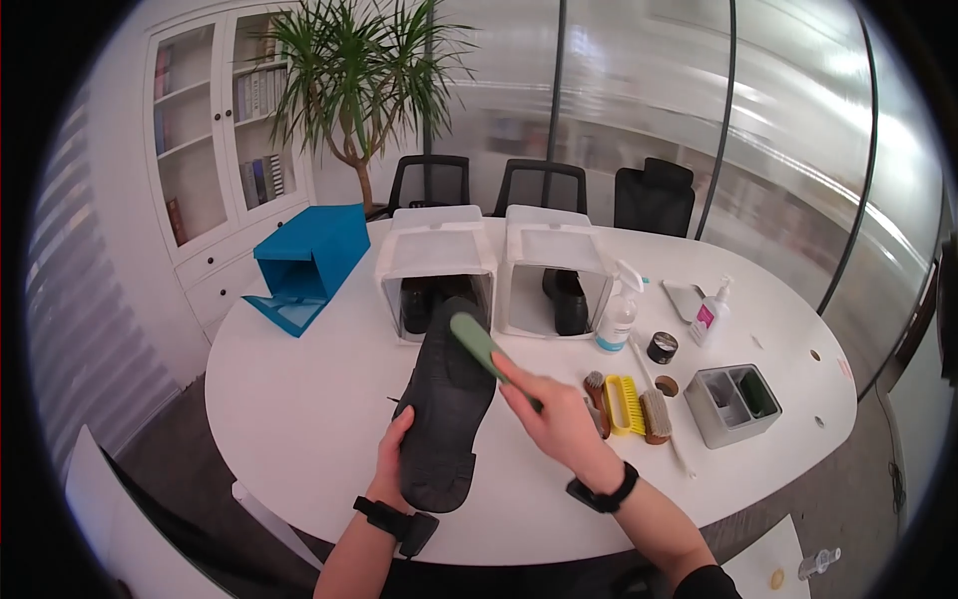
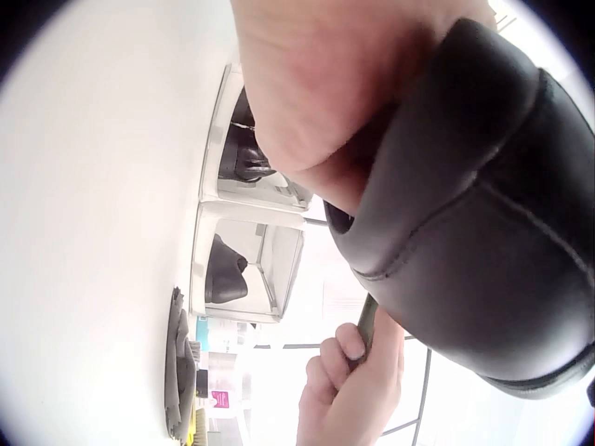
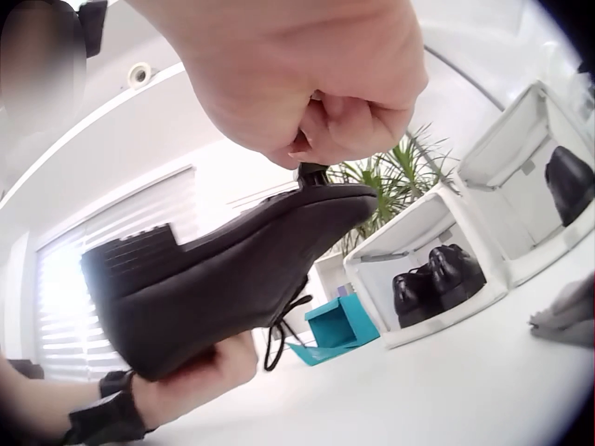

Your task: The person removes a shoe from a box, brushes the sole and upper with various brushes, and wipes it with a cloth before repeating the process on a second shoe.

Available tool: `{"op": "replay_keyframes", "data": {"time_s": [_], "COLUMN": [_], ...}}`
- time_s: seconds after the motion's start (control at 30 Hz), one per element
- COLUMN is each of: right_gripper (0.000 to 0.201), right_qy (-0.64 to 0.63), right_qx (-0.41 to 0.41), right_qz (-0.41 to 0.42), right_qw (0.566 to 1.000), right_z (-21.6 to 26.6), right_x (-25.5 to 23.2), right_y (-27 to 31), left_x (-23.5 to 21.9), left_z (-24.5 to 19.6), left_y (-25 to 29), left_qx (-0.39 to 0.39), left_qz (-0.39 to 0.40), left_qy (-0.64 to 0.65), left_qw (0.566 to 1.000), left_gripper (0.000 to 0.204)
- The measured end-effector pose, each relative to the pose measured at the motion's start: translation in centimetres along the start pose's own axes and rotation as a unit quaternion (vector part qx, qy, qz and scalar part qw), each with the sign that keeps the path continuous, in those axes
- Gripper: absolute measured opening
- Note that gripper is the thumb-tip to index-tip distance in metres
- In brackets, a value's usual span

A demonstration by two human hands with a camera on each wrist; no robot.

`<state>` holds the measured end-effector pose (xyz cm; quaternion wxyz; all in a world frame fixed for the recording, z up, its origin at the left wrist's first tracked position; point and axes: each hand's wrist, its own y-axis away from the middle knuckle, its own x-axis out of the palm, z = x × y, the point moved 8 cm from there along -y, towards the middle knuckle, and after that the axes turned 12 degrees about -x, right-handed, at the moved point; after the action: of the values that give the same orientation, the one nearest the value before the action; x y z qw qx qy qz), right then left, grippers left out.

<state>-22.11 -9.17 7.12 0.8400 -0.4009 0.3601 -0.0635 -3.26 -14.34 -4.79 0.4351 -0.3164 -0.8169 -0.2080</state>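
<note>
A black lace-up shoe (image 1: 429, 419) is held sole up over the near part of the table. My left hand (image 1: 392, 454) grips it near the heel; the left wrist view shows fingers reaching into the shoe's opening, their tips hidden. In my right hand (image 1: 559, 419) is the handle of a green brush (image 1: 477, 344), its head lying against the front half of the sole. Seen from the right wrist, the sole (image 3: 279, 209) faces up just under that hand, and a lace (image 3: 284, 334) dangles below.
Two white shoe boxes (image 1: 436, 258) stand open behind, with black shoes (image 1: 569, 299) inside. A blue box (image 1: 324, 255) is at left. To the right are a spray bottle (image 1: 619, 314), a yellow brush (image 1: 625, 404), a black jar (image 1: 662, 347), a pump bottle (image 1: 711, 314) and a divided bin (image 1: 733, 409).
</note>
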Motion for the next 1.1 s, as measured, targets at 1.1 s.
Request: {"op": "replay_keyframes", "data": {"time_s": [1.1], "right_gripper": [0.046], "right_qy": [0.036], "right_qx": [-0.022], "right_qz": [0.027], "right_qw": [0.999], "right_z": [3.9], "right_x": [-1.7], "right_y": [3.8], "left_x": [1.8], "left_z": [-1.1], "left_y": [0.2], "left_qx": [0.094], "left_qz": [0.088], "left_qy": [0.063], "left_qw": [0.990], "left_gripper": [0.053]}}
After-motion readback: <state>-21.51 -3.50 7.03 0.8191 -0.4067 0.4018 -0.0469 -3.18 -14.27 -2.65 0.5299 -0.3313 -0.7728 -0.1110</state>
